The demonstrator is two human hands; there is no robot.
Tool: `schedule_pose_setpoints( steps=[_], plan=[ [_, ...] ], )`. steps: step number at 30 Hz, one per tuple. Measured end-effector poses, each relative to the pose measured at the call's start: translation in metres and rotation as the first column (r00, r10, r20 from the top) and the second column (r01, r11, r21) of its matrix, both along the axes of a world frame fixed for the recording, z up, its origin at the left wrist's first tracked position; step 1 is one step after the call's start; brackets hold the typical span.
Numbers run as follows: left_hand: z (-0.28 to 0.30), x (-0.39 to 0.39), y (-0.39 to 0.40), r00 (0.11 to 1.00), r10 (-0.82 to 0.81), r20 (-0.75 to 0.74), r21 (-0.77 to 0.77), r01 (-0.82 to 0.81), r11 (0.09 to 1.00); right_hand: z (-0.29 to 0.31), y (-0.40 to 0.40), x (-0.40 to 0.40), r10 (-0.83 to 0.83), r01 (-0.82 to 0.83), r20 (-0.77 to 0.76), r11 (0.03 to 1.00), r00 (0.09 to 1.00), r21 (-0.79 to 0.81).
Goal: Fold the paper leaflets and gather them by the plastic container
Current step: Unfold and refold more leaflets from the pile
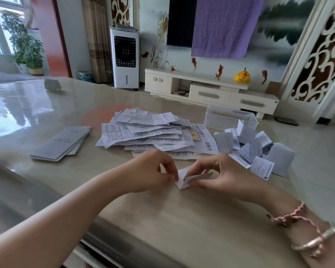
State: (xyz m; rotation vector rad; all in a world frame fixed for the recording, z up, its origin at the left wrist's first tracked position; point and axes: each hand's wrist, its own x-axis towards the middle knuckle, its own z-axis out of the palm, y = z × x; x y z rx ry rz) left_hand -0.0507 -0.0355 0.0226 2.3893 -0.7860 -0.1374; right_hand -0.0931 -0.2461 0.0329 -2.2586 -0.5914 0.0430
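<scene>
1. A small folded leaflet (182, 179) is pinched between the left hand (153, 171) and the right hand (220, 174), just in front of the paper pile (149, 130).
2. Folded leaflets (253, 149) are heaped right of the pile, beside the plastic container (230, 117).

Small white leaflet (182, 179) partly hidden between fingers of left hand (153, 171) and right hand (219, 176); fold count unreadable. Lower sheets of unfolded pile (147, 132) buried under top ones, print too small to read. Plastic container (228, 116) half screened by folded leaflets (255, 149). Both forearms cut off at bottom edge.
</scene>
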Motion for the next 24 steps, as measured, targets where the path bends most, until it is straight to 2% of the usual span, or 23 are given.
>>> schedule_pose_setpoints(
  steps=[3, 8, 15, 18, 24],
  plan=[
    [0.001, -0.003, 0.002, 1.0, 0.005, -0.011, -0.001, -0.005, 1.0, -0.001, -0.003, 0.005, -0.043, 0.047, -0.075, 0.998, 0.996, 0.05],
    [0.0, -0.006, -0.002, 0.997, 0.064, -0.041, -0.006, -0.064, 0.998, -0.015, -0.001, 0.019, -0.225, 0.226, -0.054, 0.974, 0.973, 0.011],
    [0.0, -0.006, 0.003, 0.986, 0.14, -0.085, 0.027, -0.139, 0.99, -0.024, 0.005, 0.023, -0.227, 0.234, 0.062, 0.96, 0.972, -0.152],
    [0.002, -0.007, 0.002, 0.99, 0.131, -0.051, 0.025, -0.13, 0.991, -0.025, 0.008, 0.022, -0.206, 0.225, 0.108, 0.95, 0.973, -0.216],
    [0.003, -0.008, -0.004, 0.987, 0.161, -0.015, -0.118, -0.162, 0.98, -0.026, 0.01, 0.023, -0.201, 0.223, 0.113, 0.943, 0.973, -0.245]
  ],
)
